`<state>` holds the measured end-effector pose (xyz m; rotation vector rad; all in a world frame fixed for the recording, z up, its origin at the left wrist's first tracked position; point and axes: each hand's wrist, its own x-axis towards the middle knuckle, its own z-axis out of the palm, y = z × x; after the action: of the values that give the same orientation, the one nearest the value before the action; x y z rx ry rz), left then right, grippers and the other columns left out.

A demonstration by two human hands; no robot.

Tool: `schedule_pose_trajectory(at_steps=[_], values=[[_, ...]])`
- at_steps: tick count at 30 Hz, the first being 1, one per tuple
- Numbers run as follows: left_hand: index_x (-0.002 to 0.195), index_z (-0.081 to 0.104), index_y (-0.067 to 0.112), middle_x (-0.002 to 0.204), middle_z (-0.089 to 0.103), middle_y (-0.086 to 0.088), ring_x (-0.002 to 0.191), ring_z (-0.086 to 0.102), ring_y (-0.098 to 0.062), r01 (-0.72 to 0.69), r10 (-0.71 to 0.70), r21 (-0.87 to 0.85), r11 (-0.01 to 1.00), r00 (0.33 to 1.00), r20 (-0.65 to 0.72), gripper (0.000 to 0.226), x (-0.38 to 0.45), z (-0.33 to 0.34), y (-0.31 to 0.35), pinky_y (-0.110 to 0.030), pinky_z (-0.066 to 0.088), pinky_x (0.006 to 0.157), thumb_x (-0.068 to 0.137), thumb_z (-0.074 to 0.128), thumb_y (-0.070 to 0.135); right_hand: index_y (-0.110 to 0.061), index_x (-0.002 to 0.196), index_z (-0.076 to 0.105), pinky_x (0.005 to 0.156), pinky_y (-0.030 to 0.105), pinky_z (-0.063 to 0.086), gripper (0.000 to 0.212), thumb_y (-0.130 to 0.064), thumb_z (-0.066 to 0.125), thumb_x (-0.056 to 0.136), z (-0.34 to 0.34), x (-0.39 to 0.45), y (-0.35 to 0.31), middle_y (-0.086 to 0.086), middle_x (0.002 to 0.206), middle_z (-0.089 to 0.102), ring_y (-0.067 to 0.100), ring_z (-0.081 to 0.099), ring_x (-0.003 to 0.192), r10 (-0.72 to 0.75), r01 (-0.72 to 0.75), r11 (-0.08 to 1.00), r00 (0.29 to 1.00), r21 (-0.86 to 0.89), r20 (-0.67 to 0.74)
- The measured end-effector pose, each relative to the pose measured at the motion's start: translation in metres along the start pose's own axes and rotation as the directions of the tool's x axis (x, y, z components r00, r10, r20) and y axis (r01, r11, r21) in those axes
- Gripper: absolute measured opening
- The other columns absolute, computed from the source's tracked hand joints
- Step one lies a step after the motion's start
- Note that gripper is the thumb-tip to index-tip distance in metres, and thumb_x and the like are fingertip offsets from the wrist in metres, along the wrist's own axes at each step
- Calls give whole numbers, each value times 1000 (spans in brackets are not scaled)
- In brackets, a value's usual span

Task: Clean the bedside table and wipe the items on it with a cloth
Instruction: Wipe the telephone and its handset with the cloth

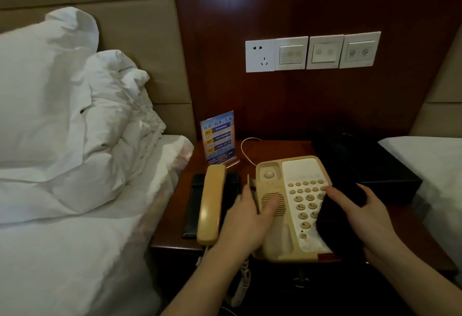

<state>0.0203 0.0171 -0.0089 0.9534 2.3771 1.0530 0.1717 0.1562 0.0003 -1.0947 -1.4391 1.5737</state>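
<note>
A beige telephone base (287, 205) sits on the dark wooden bedside table (175, 220). Its handset (210, 203) lies off the cradle to the left, partly over a flat black object (193, 205). My left hand (250, 218) grips the left edge of the telephone base, thumb on the speaker grille. My right hand (362, 213) holds a dark cloth (337, 218) pressed on the right side of the keypad. A blue printed sign (218, 138) in a clear stand is upright at the back left.
A black box (370, 163) fills the back right of the table. White pillows and a duvet (75, 115) lie on the bed at left; another bed (430, 160) is at right. A socket and switches (312, 52) are on the wooden wall panel. The coiled cord (240, 283) hangs in front.
</note>
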Motion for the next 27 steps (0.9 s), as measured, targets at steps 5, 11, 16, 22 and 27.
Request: schedule_pose_trajectory(at_steps=[5,11,16,22,27], values=[[139,55,22,119,68,14,106,67,-8,135,-152,-502,854,988,7,70,-7,1,6,-32,56,95,82,73,58,-21,136,51,65,29,46,62,-33,77,81,-7,-10,-10,-3,108,58,11,57,87,-62,62,998,998,-10,-27],[121,68,30,108,78,7,100,74,-13,266,-102,-767,584,961,256,56,-35,-8,18,-40,57,95,70,83,49,-43,120,54,76,31,52,54,-51,76,70,-14,-35,-46,-17,109,60,6,60,96,-265,267,958,964,-101,29],[109,74,19,98,80,-5,91,77,-23,332,-197,-836,436,942,272,55,-47,-14,18,-44,59,89,59,86,39,-45,118,57,73,23,49,51,-56,67,69,-10,-47,-53,-19,109,63,0,62,96,-296,322,935,940,-152,169],[102,72,22,92,80,-4,86,77,-24,167,-253,-893,419,965,62,46,-52,-28,13,-49,59,86,58,85,30,-50,103,62,79,31,54,41,-61,68,64,-8,-60,-42,-22,101,69,0,68,91,-287,327,933,930,-154,231],[100,76,22,98,80,-4,92,77,-23,208,-135,-824,527,978,161,47,-58,-37,3,-48,58,88,56,87,29,-47,105,60,70,22,51,42,-61,65,66,4,-58,-45,-18,99,68,-5,66,87,-310,341,931,927,-130,212]])
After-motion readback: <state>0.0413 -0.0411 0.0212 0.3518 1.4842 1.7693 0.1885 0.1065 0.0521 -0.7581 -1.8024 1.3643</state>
